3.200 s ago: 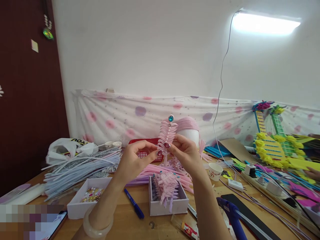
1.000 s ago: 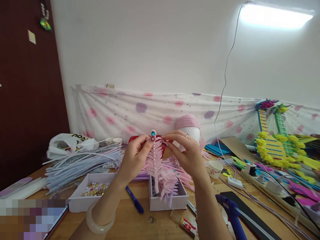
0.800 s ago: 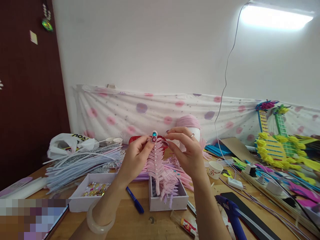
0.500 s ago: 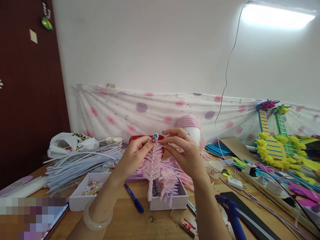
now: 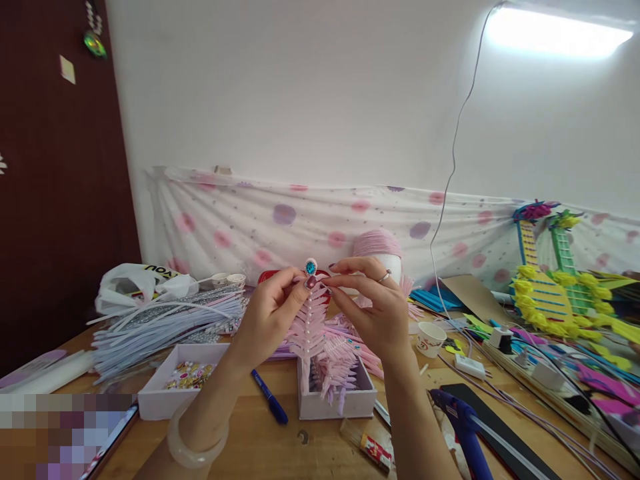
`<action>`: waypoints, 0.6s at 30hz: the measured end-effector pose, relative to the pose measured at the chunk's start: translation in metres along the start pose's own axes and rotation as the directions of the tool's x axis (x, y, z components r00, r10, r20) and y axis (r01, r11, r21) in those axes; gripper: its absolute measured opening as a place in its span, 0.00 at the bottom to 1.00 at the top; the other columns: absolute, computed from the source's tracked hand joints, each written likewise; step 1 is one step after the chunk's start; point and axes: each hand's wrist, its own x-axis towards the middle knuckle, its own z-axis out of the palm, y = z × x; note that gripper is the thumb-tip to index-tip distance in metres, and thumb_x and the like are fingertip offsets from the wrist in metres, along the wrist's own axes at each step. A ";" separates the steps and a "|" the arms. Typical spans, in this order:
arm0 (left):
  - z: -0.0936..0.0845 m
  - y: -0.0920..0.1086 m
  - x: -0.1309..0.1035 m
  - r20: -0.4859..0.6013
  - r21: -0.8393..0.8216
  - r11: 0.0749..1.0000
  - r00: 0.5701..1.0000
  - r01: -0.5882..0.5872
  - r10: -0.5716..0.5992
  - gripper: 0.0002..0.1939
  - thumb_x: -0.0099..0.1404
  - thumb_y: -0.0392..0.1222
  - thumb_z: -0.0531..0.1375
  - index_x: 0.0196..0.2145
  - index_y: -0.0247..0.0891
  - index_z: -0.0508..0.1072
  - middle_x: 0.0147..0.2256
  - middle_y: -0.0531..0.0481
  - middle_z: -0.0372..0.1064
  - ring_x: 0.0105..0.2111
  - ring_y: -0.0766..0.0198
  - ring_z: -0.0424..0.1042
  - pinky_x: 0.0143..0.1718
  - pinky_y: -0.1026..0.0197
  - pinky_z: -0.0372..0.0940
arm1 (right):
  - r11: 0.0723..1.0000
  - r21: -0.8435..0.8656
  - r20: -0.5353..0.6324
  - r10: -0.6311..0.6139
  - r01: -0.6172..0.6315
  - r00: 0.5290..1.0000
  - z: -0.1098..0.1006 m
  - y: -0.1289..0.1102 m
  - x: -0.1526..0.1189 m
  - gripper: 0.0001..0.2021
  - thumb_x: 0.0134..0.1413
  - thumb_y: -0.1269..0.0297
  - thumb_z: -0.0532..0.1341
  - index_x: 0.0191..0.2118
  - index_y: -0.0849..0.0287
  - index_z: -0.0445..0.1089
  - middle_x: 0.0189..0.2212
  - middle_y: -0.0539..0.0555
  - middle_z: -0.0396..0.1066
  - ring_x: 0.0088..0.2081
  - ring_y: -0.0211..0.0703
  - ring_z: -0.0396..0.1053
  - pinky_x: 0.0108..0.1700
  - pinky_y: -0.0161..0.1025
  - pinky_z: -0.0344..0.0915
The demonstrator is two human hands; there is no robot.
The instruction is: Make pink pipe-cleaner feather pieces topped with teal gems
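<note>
Upright above the tabletop (image 5: 323, 457), before the white box (image 5: 337, 405), the pink pipe-cleaner feather (image 5: 307, 335) is pinched below its blue gem (image 5: 311, 267) by the left hand (image 5: 267, 319) while the right hand (image 5: 377, 310) pinches a side barb, and it looks light, soft and easily bent, best gripped by its beaded spine (image 5: 309, 309).

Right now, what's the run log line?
left hand: pinches pink feathery piece below blue gem; right hand: at its upper edge; white box: holds similar pieces
</note>
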 end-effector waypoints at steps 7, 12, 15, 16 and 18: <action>0.003 0.008 -0.001 -0.058 0.007 0.999 0.998 -0.035 0.035 0.14 0.68 0.48 0.54 0.28 0.38 0.65 0.23 0.58 0.56 0.24 0.69 0.53 0.25 0.66 0.52 | 0.999 -0.023 -0.031 -0.040 0.040 0.999 -0.001 -0.003 0.000 0.07 0.57 0.74 0.63 0.37 0.53 0.75 0.38 0.52 0.74 0.41 0.42 0.71 0.43 0.44 0.68; 0.004 0.005 -0.001 -0.068 -0.001 0.998 0.996 -0.055 0.055 0.13 0.68 0.47 0.55 0.28 0.38 0.65 0.23 0.58 0.54 0.23 0.70 0.52 0.25 0.67 0.51 | 0.998 -0.019 -0.026 -0.060 0.059 0.998 -0.001 -0.002 0.001 0.10 0.57 0.77 0.63 0.39 0.54 0.75 0.38 0.52 0.74 0.41 0.42 0.71 0.43 0.43 0.68; 0.006 0.004 -0.002 -0.080 0.005 0.998 0.995 -0.064 0.064 0.13 0.68 0.47 0.55 0.29 0.38 0.65 0.23 0.59 0.54 0.23 0.70 0.51 0.23 0.67 0.50 | 0.996 -0.036 -0.090 -0.090 0.087 0.992 0.003 -0.002 0.001 0.10 0.55 0.78 0.63 0.38 0.54 0.75 0.36 0.52 0.74 0.39 0.42 0.70 0.42 0.44 0.67; 0.006 0.004 -0.002 -0.085 0.007 0.998 0.994 -0.063 0.063 0.13 0.68 0.47 0.55 0.29 0.38 0.65 0.23 0.59 0.54 0.23 0.70 0.51 0.23 0.66 0.49 | 0.995 -0.039 -0.106 -0.098 0.094 0.990 0.004 -0.002 0.001 0.10 0.55 0.78 0.64 0.38 0.54 0.75 0.36 0.52 0.74 0.39 0.42 0.70 0.42 0.44 0.67; 0.006 0.004 -0.002 -0.090 0.014 0.998 0.994 -0.055 0.056 0.13 0.68 0.48 0.55 0.29 0.38 0.66 0.23 0.58 0.53 0.23 0.69 0.51 0.23 0.66 0.49 | 0.995 -0.033 -0.099 -0.096 0.093 0.990 0.004 -0.002 0.000 0.10 0.55 0.78 0.64 0.38 0.54 0.75 0.37 0.52 0.74 0.39 0.43 0.70 0.43 0.44 0.67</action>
